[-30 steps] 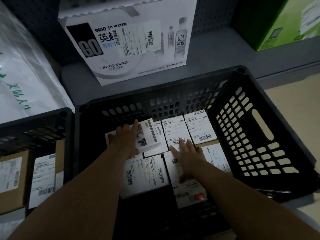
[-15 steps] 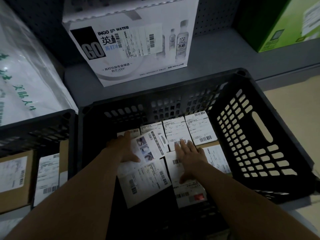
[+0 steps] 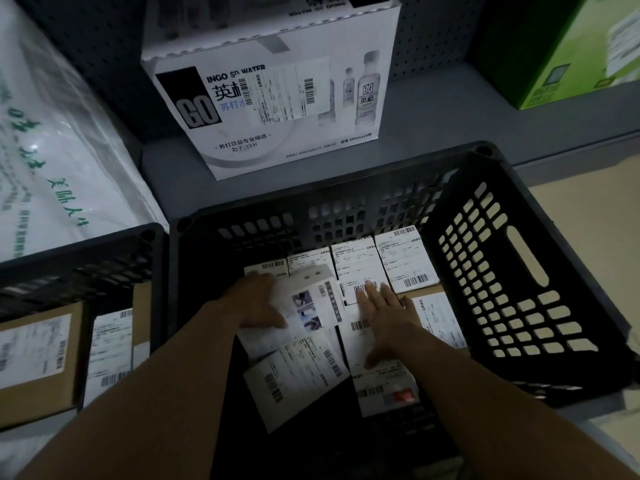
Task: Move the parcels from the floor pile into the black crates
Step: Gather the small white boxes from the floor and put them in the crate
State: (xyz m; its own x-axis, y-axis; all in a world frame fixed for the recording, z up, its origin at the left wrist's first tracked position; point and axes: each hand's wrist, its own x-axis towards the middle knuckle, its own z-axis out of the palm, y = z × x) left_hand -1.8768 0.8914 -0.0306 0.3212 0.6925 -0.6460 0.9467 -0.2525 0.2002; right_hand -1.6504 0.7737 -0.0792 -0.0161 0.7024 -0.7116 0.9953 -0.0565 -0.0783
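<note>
Left crate (image 3: 83, 261) is cut off by the frame's left edge; the green box (image 3: 568, 53) far right is cropped too. Label print on the parcels (image 3: 405, 261) is too small to read. Left hand (image 3: 258, 303) and the white box (image 3: 311, 299) it holds are motion-blurred, hiding the parcels under them.

At twelve o'clock I read "INGO SD WATER", a big "GO" and "2006" on the white carton (image 3: 273, 98) — parcel labels (image 3: 405, 261) in the crate are too small to read.

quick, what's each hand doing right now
Left hand: gripping the small white box inside the black crate.
Right hand: open, flat on the labelled parcels.
</note>
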